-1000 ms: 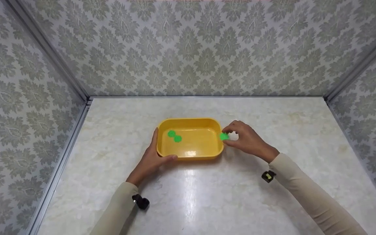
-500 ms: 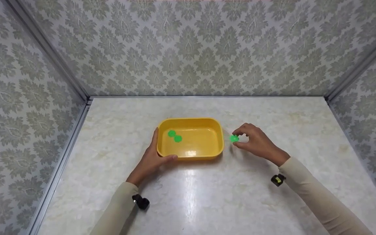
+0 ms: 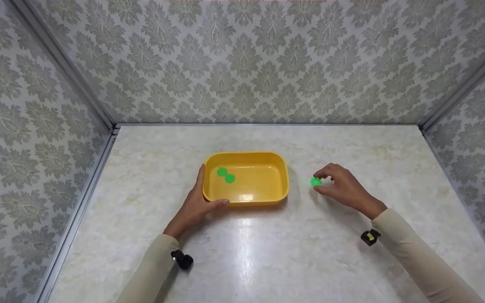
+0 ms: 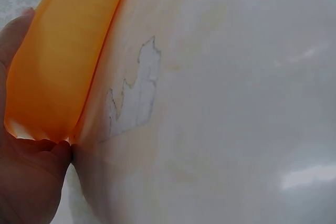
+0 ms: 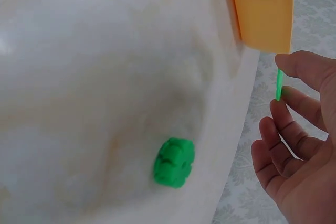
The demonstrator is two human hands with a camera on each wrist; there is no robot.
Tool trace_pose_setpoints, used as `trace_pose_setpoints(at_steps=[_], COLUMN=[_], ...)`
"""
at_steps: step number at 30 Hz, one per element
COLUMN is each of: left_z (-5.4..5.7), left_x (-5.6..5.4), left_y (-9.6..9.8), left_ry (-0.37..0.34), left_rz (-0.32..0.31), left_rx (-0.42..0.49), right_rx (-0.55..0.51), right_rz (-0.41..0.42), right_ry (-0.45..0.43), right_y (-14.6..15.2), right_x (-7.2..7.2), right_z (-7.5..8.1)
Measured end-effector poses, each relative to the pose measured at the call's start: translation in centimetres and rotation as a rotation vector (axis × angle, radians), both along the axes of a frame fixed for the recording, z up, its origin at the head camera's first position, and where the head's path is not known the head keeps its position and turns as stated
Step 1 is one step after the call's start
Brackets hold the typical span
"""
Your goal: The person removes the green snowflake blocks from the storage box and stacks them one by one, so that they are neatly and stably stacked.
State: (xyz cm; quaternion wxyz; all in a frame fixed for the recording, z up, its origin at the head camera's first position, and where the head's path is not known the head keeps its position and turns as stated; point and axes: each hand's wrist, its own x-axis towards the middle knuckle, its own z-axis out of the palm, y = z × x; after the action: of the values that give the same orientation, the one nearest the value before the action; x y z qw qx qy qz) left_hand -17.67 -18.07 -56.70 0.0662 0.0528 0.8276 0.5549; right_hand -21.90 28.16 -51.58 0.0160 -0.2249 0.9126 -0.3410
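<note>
A yellow plastic tray (image 3: pixel 259 185) sits mid-table in the head view, with two small green notched discs, one disc (image 3: pixel 222 171) overlapping the other disc (image 3: pixel 230 178), on its floor. My left hand (image 3: pixel 196 206) grips its left end, thumb along the front wall and fingers on the left side. To the right of the tray, my right hand (image 3: pixel 345 189) pinches a thin green disc (image 5: pixel 279 84) edge-on between thumb and index finger, its other fingers loosely bent. Below that hand, a short stack of green discs (image 5: pixel 175 162) appears in the right wrist view; the hand hides it in the head view.
The marbled white table (image 3: pixel 242 244) carries the tray. Patterned panels, one of them the back wall (image 3: pixel 242 63), enclose it at the back and sides, with a metal rail (image 3: pixel 74 227) along the left edge.
My right hand has moved right and slightly toward me, away from the tray's right rim, with the green disc still pinched. My left hand and the tray stay in place.
</note>
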Motion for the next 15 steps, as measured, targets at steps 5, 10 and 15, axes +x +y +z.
trace_pose_setpoints(at_steps=[5, 10, 15], left_z=[0.0, 0.0, 0.1], left_x=[-0.1, -0.1, 0.0], left_y=[0.1, 0.0, 0.0], left_ry=[0.000, -0.002, 0.000], left_rz=[0.001, 0.006, 0.009], left_rx=[-0.003, -0.006, -0.014], right_rx=[0.004, 0.021, 0.030], right_rz=[-0.016, -0.039, -0.057], right_ry=[-0.015, -0.017, -0.033], right_y=[1.2, 2.3, 3.4], right_x=[0.3, 0.7, 1.1], right_z=[-0.6, -1.2, -1.7])
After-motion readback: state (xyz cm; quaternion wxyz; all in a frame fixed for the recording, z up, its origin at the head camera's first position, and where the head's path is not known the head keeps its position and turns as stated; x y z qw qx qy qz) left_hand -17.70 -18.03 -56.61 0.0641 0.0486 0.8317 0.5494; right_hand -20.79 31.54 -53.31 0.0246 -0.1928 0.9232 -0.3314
